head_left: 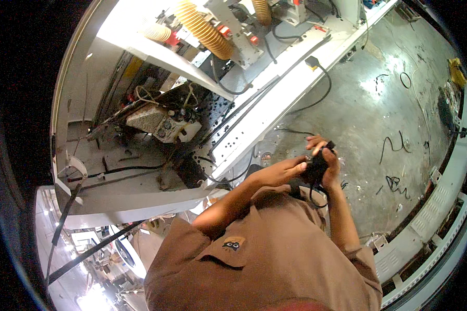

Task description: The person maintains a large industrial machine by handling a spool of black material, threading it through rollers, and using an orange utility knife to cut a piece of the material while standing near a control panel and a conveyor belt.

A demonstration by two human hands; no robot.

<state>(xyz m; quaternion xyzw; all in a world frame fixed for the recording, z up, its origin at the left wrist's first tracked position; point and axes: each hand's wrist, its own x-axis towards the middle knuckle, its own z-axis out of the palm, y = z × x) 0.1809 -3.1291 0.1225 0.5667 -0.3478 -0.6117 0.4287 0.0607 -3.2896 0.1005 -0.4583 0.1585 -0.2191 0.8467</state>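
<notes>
In front of my chest, both hands are closed on a black bundle [316,165], apparently coiled cord; its exact kind is hard to make out. A loop of black cord [312,196] hangs from it. My left hand [289,170] grips the near left side, thumb laid on top. My right hand [331,165] wraps round the right side, with some fingers lifted over its upper end. The fingers hide part of the bundle. Beyond my hands, a black cable [329,85] hangs over the edge of a white machine frame [296,85].
Yellowish ribbed hoses [205,31] rise inside the machine at the upper left. Below them, an open bay [163,124] holds dirty parts and wires. Black cord scraps [394,184] lie on the grey floor [358,119]. A vented metal panel [425,217] borders the right.
</notes>
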